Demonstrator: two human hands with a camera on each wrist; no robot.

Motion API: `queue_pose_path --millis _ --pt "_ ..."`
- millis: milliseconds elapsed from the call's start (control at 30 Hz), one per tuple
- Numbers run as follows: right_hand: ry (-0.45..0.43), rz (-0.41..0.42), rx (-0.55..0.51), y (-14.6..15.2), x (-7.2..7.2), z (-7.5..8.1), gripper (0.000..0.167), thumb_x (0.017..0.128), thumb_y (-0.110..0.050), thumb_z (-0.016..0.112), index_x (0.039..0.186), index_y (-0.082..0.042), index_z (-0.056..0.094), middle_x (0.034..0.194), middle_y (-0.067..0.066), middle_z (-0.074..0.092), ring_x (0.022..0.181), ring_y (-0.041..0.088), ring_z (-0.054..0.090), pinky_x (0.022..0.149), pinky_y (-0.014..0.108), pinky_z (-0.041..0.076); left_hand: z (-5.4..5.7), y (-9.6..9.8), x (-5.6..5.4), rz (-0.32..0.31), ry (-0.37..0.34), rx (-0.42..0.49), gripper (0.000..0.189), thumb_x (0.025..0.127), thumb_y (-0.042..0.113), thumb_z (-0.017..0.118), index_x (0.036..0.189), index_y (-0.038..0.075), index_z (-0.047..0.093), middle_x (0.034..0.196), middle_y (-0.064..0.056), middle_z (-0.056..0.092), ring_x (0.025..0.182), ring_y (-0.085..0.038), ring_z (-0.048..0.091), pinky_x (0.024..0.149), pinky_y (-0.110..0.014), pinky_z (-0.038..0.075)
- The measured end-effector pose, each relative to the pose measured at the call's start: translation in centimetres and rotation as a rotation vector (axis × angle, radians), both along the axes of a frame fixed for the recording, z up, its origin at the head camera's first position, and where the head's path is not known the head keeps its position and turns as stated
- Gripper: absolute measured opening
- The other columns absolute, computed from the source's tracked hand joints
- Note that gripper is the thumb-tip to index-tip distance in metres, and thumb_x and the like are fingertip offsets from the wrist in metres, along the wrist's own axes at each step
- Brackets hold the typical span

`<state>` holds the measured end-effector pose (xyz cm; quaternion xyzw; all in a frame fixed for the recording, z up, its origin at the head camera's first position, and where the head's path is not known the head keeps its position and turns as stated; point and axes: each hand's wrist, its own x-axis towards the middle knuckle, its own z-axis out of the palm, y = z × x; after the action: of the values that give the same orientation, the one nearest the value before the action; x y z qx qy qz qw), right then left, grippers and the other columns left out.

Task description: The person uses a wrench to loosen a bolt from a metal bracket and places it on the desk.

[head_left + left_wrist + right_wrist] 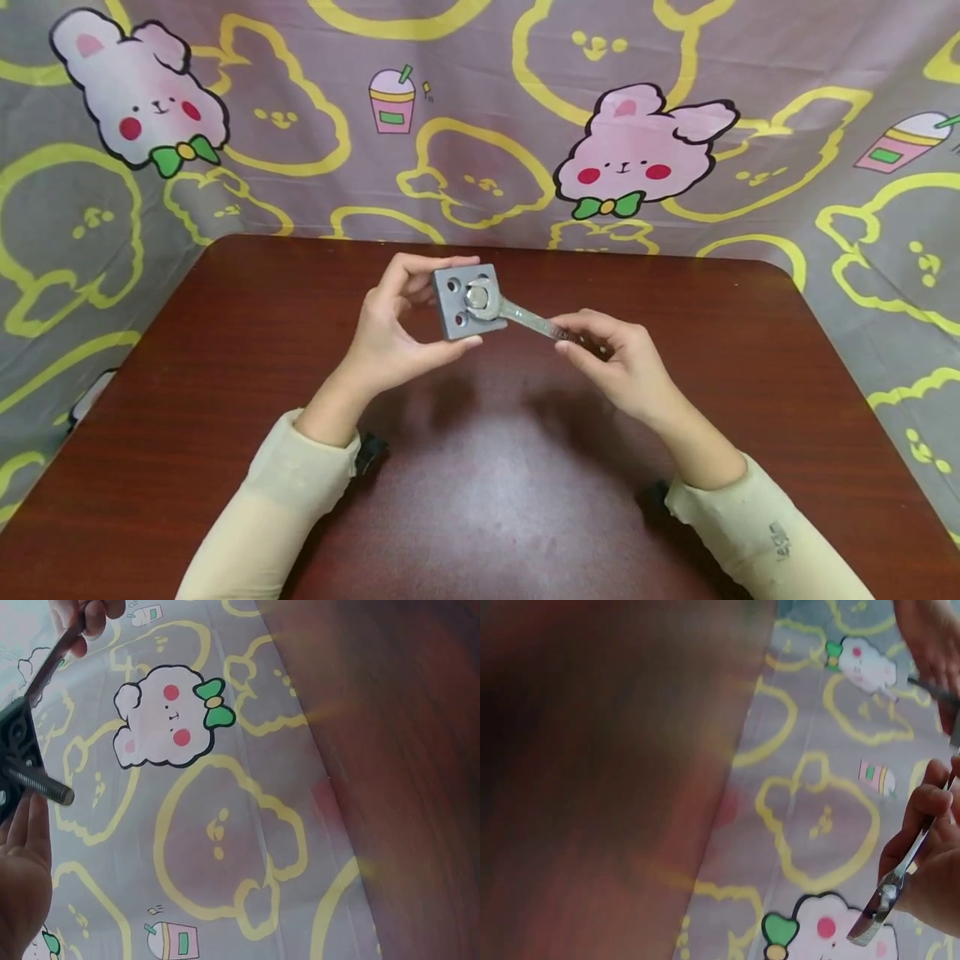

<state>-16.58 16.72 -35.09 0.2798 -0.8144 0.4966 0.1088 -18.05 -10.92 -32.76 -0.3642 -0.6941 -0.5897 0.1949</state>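
Bunny-print cloth (480, 50) hangs behind the brown worktop (480, 517). Above it, the left hand (386, 346) grips a metal plate (480, 326); the right hand (628, 367) holds a wrench (528, 319), its long axis slanting leftward to a bolt (476, 296).

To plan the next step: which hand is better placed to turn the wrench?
Probably the right hand: it grips the wrench, set around the bolt head, while the left hand holds the grey plate.

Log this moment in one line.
left hand: grips metal plate | right hand: holds wrench | wrench end: around bolt head | bolt shank: through plate
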Motion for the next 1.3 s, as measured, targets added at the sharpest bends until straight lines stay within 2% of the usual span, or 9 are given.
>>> queue_pose_path --millis 100,233,467,633,767,933,1067,1300 --pt "0.014 0.075 -0.005 0.9 -1.2 0.4 0.024 0.086 0.005 0.07 0.108 -0.004 0.073 0.085 0.004 0.064 0.064 0.007 0.048 0.051 0.021 0.039 0.3 -0.2 0.2 -0.051 -0.032 -0.042 0.074 0.062 -0.01 0.088 0.123 -0.005 0.047 0.13 -0.017 0.066 0.107 -0.018 0.068 0.089 -0.031 0.058" --pt "-0.012 0.187 0.003 2.0 -3.2 1.0 0.026 0.085 0.009 0.07 0.108 -0.002 0.073 0.087 0.004 0.066 0.069 0.009 0.053 0.056 0.02 0.044 0.5 -0.4 0.3 -0.126 -0.076 -0.096 0.072 0.063 -0.008 0.088 0.123 -0.002 0.048 0.129 -0.016 0.066 0.108 -0.018 0.069 0.088 -0.033 0.059" --pt "-0.139 0.38 0.156 3.0 -6.6 2.0 0.027 0.085 0.003 0.072 0.11 -0.007 0.075 0.093 -0.001 0.071 0.076 0.014 0.059 0.061 0.025 0.051 0.5 -0.1 0.5 -0.29 -0.164 -0.192 0.07 0.066 -0.004 0.088 0.123 0.003 0.047 0.126 -0.012 0.069 0.101 -0.015 0.07 0.079 -0.035 0.061" --pt "-0.203 0.444 0.24 3.1 -8.3 3.0 0.029 0.084 0.001 0.075 0.11 -0.012 0.076 0.098 0.001 0.073 0.081 0.016 0.061 0.066 0.03 0.056 0.3 0.2 0.3 -0.376 -0.221 -0.237 0.068 0.068 -0.003 0.087 0.123 0.002 0.048 0.125 -0.014 0.069 0.1 -0.016 0.071 0.084 -0.036 0.061" --pt "-0.211 0.509 0.297 2.8 -9.1 4.1 0.029 0.085 -0.003 0.075 0.11 -0.017 0.077 0.093 0.001 0.071 0.081 0.016 0.06 0.069 0.03 0.057 0.3 0.2 0.2 -0.404 -0.26 -0.276 0.066 0.068 -0.003 0.087 0.122 0.0 0.049 0.124 -0.016 0.069 0.102 -0.017 0.071 0.089 -0.036 0.06" --pt "-0.157 0.587 0.315 2.6 -9.8 5.5 0.028 0.084 0.0 0.075 0.108 -0.014 0.077 0.094 -0.001 0.073 0.081 0.014 0.059 0.068 0.026 0.056 0.3 0.2 0.1 -0.411 -0.305 -0.312 0.066 0.067 -0.002 0.088 0.122 0.0 0.051 0.121 -0.016 0.069 0.105 -0.017 0.07 0.094 -0.035 0.057" --pt "-0.122 0.615 0.336 2.4 -10.1 6.5 0.026 0.083 0.001 0.076 0.106 -0.013 0.078 0.095 -0.003 0.074 0.082 0.014 0.058 0.067 0.026 0.053 0.4 0.2 0.1 -0.427 -0.344 -0.324 0.066 0.067 -0.002 0.088 0.121 0.0 0.051 0.117 -0.015 0.07 0.104 -0.017 0.07 0.094 -0.035 0.057" --pt "-0.126 0.678 0.392 1.7 -10.2 7.5 0.025 0.084 0.001 0.076 0.104 -0.014 0.078 0.091 -0.004 0.072 0.084 0.016 0.059 0.073 0.029 0.051 0.3 0.4 0.2 -0.489 -0.404 -0.363 0.064 0.068 -0.001 0.087 0.121 0.0 0.051 0.114 -0.015 0.071 0.104 -0.018 0.071 0.092 -0.035 0.058"
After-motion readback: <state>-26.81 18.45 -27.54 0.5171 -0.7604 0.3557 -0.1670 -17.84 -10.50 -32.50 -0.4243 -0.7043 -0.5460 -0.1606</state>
